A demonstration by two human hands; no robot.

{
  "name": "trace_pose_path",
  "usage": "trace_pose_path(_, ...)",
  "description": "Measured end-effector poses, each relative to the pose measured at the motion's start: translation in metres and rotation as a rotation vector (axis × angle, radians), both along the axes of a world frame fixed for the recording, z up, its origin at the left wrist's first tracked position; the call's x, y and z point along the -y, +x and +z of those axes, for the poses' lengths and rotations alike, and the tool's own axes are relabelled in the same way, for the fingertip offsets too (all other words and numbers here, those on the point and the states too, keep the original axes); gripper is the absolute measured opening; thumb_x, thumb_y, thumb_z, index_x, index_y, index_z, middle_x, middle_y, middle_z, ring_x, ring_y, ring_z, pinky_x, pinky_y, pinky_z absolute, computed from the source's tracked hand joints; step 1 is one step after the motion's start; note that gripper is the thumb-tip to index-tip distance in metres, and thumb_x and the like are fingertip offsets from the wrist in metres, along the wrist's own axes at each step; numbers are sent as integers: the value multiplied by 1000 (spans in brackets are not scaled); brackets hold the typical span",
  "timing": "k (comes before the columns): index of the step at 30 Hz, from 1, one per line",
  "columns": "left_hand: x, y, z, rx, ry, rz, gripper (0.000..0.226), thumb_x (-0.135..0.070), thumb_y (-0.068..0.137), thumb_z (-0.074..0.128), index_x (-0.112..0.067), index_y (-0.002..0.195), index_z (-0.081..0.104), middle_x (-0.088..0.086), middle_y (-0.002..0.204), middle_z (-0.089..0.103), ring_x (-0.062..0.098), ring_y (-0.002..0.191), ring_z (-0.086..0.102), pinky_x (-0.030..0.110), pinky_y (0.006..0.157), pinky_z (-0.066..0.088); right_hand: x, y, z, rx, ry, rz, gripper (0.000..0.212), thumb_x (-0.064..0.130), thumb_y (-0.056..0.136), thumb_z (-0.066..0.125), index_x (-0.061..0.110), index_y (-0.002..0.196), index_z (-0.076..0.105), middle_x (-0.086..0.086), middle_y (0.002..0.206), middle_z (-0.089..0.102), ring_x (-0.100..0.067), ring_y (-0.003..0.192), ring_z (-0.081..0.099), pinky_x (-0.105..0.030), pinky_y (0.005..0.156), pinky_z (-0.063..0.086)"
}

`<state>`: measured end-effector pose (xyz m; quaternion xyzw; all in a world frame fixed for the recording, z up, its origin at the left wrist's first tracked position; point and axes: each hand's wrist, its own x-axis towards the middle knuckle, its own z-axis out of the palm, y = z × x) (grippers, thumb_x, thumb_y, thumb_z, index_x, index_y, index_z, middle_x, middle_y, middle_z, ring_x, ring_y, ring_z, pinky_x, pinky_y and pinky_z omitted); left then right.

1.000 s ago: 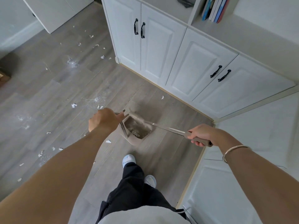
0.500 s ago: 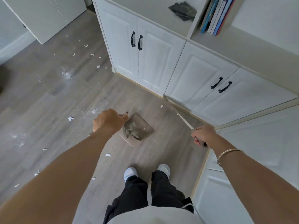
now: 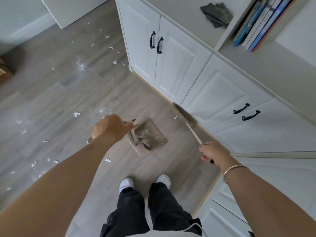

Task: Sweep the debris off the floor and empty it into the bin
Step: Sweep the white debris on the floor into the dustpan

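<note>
Debris [image 3: 142,136] sits partly in the dustpan [image 3: 153,132]: a pale tangle of scraps lies at the pan's near left corner, against its back wall. More white scraps [image 3: 77,114] are strewn over the grey wood floor [image 3: 51,93] to the left and far left, with dusty smears among them. One scrap [image 3: 107,160] lies on the floor just near of the pan, and a small chip [image 3: 175,117] lies just left of the broom head.

Your left hand [image 3: 109,129] is curled round the dustpan's long handle, knuckles up, and the pan rests on the floor in front of your feet, its mouth facing far and right. Your right hand [image 3: 212,152] grips the near end of the broom [image 3: 184,115], fingers wrapped round the stick. The stick runs far and left from that hand, and the bristles lie along the foot of the white cabinets [image 3: 179,65], well right of the pan's mouth. A thin bracelet [image 3: 234,170] circles your right wrist.

On the shelf above the cabinets lies a crumpled dark cloth [image 3: 216,13], with a row of books [image 3: 261,23] to its right. Your pale slippers [image 3: 126,183] stand near the pan, below dark trousers.
</note>
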<state>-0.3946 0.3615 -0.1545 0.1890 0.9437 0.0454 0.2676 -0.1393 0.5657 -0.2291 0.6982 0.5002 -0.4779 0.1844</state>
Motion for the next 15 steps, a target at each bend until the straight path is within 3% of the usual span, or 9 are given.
trace_pose_path(2, -2, 3, -1, -12, -12, 9, 50, -55, 85, 58, -16, 53, 56, 2, 57, 56, 20, 52, 56, 26, 51, 40, -5, -5, 0, 4, -31, 59, 22, 11, 91, 52, 5, 110, 60, -13, 73, 57, -20, 53, 58, -22, 49, 45)
trace_pose_path(5, -5, 7, -2, -39, -22, 22, 52, -54, 84, 57, -13, 52, 52, 1, 55, 53, 21, 52, 54, 25, 51, 39, -10, -22, 9, 15, -107, 190, 17, 6, 91, 54, 5, 107, 59, -12, 78, 54, -17, 53, 54, -20, 39, 41)
trace_pose_path(9, -9, 10, 3, -31, -32, 21, 53, -53, 85, 57, -14, 51, 48, 0, 53, 51, 19, 49, 51, 25, 51, 38, -21, -38, 33, 5, -229, 384, 30, 11, 92, 57, 0, 120, 54, -14, 84, 58, -14, 55, 51, -20, 47, 42)
trace_pose_path(15, -7, 9, 12, -4, 0, 93, 46, -53, 88, 53, -20, 55, 53, 1, 60, 57, 22, 57, 56, 28, 59, 42, -33, -49, 71, -68, -325, 346, 29, 10, 93, 56, -4, 118, 55, -13, 83, 57, -11, 55, 49, -14, 38, 43)
